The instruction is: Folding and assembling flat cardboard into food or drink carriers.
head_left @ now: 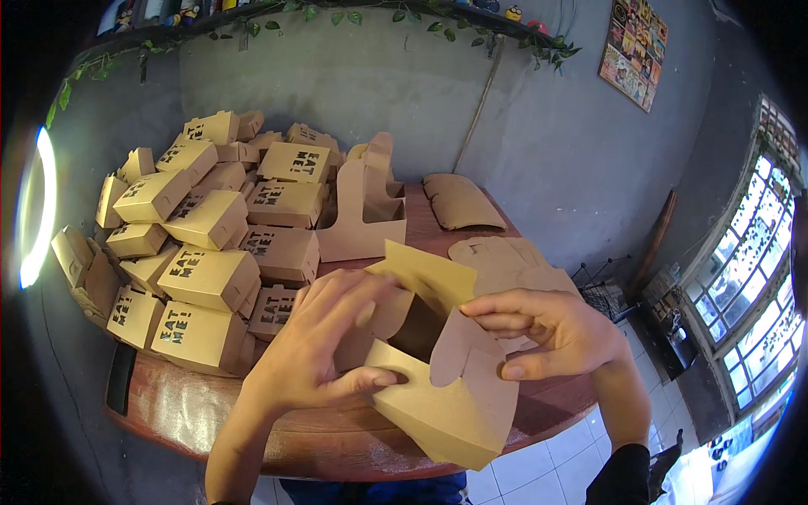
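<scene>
A brown cardboard box (442,421) stands tilted over the table's front edge between my hands, its top unclosed and its inside in shadow. A tall flap (429,273) rises at its far side, and a rounded tab (463,349) slants over the opening on the right. My left hand (332,345) grips the box's left side, thumb on the near wall and fingers behind the left flap. On the right, my right hand (547,332) pinches the rounded tab's outer edge, fingertips at the top corner and thumb lower down.
Many folded brown boxes (206,219) with dark print are piled on the table's left. A cardboard carrier with a handle (362,210) stands behind. Flat cardboard blanks (501,252) and a stack of brown card (463,202) lie at the right. The wooden table (320,433) has a curved front edge.
</scene>
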Motion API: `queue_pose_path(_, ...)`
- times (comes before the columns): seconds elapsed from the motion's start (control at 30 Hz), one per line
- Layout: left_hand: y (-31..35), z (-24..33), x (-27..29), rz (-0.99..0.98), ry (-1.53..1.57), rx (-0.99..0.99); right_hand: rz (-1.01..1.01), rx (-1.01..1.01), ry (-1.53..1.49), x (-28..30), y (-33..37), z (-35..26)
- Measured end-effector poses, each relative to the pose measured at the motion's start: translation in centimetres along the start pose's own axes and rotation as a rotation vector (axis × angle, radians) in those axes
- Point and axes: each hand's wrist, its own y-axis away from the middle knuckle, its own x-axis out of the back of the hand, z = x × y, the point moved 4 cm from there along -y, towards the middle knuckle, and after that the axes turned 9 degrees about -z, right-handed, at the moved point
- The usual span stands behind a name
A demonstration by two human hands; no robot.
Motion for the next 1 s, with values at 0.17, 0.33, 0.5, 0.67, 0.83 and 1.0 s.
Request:
queue_pose_path(0.17,0.3,-1.3,-1.0,0.024,0.222,0.114,-0.011,-0.042,0.059,0.0,0.3,0.3)
queue_pose_path(0.33,-0.3,-0.8,-1.0,0.035,0.219,0.24,-0.062,0.02,0.212,0.1,0.0,0.3)
queue_pose_path(0.5,-1.2,-0.3,-1.4,-0.021,0.198,0.301,-0.089,-0.043,0.2,0.1,0.1,0.3)
queue_pose_path(0.67,-2.3,-0.1,-2.4,-0.242,0.155,0.507,-0.2,-0.125,0.359,-0.9,-0.4,0.2)
queue_pose_path(0.83,0.5,-0.6,-6.6,-0.192,0.144,0.442,-0.301,-0.206,0.424,-2.5,-0.7,1.2)
queue_pose_path(1.0,3.8,-1.5,-11.5,-0.118,0.247,0.472,-0.378,-0.019,0.715,-6.3,-2.2,4.5)
